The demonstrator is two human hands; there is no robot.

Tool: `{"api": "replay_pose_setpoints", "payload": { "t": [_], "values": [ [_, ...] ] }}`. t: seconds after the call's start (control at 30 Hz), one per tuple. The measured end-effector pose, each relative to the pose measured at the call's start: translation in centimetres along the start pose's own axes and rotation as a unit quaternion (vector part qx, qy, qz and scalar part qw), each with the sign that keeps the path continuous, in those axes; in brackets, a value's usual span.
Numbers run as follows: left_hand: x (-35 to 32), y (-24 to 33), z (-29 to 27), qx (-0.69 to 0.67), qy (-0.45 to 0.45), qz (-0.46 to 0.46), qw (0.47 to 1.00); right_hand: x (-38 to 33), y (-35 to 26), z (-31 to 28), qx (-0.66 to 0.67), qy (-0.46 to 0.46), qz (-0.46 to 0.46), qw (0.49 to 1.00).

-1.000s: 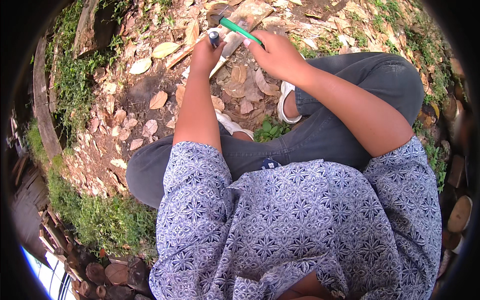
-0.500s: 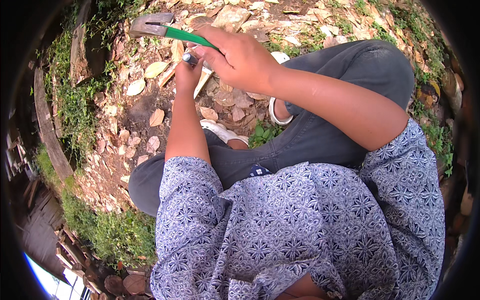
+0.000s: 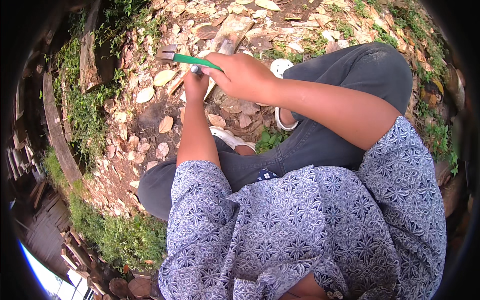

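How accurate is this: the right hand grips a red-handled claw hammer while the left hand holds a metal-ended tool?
Wrong on colour: the claw hammer has a green handle, not red, as the head view shows. The right hand does grip it, and the left hand holds the metal-ended tool.

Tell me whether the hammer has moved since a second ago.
Yes: the hammer has shifted left in the picture, judged against the yellow leaf.

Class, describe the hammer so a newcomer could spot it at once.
Start at the dark-trousered legs. Beyond them, the right grip holds the hammer. Its bright green handle separates it from the silvery-ended tool in the left grip.
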State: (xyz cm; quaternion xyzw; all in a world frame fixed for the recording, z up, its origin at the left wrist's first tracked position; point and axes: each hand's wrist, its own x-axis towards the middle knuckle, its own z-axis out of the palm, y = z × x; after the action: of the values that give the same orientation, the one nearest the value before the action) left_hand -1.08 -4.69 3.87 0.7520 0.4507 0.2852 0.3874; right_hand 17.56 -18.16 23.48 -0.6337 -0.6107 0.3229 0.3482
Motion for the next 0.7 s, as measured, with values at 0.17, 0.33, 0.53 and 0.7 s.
{"api": "replay_pose_setpoints", "payload": {
  "t": [0.17, 0.33, 0.53, 0.7],
  "values": [
    [0.9, 1.6, 0.3, -0.013, -0.061, 0.06, 0.996, 0.1, 4.9, 1.3, -0.098, -0.131, 0.066, 0.984],
    [0.5, -1.3, -0.2, -0.198, -0.016, -0.056, 0.978, 0.6, -2.1, 0.9, 0.039, 0.005, -0.049, 0.998],
    [1.1, -1.3, 1.3, -0.014, -0.001, 0.021, 1.0, 1.6, 2.3, 1.5, -0.05, -0.061, 0.05, 0.996],
    [0.3, -0.9, -0.3, 0.013, -0.058, -0.039, 0.997, 0.9, 1.8, 2.1, -0.032, -0.053, 0.016, 0.998]
  ]
}}
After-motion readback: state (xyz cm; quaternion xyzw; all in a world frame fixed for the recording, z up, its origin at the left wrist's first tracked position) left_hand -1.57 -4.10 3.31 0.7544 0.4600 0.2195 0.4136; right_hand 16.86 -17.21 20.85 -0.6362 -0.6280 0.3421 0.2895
